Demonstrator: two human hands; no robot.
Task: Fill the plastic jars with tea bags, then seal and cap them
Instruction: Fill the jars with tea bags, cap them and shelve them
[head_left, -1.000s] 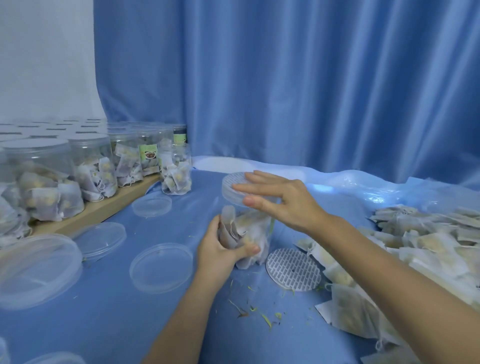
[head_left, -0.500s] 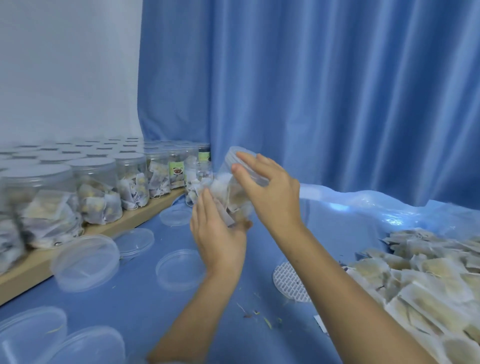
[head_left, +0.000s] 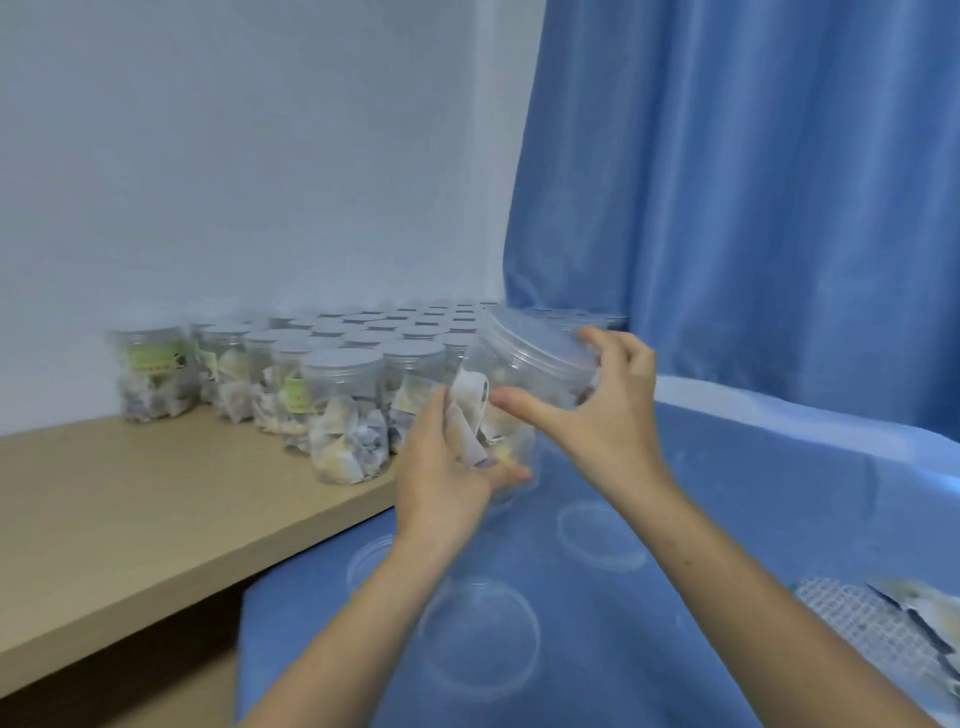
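Note:
I hold a clear plastic jar (head_left: 511, 395) full of tea bags in the air, tilted with its top toward the right. My left hand (head_left: 449, 467) grips its lower body from the near side. My right hand (head_left: 605, 400) curls its thumb and fingers round the jar's clear cap (head_left: 535, 343). Many capped, filled jars (head_left: 343, 410) stand in rows on the wooden shelf (head_left: 156, 504) to the left.
Several loose clear lids (head_left: 478, 639) lie on the blue cloth (head_left: 727, 519) below my hands. A patterned seal disc (head_left: 878, 623) and some tea bags (head_left: 924, 603) lie at the lower right edge. A blue curtain hangs behind.
Both hands lifted the jar off the blue cloth and carried it left toward the shelf. The view swung left, bringing the shelf and rows of jars into sight.

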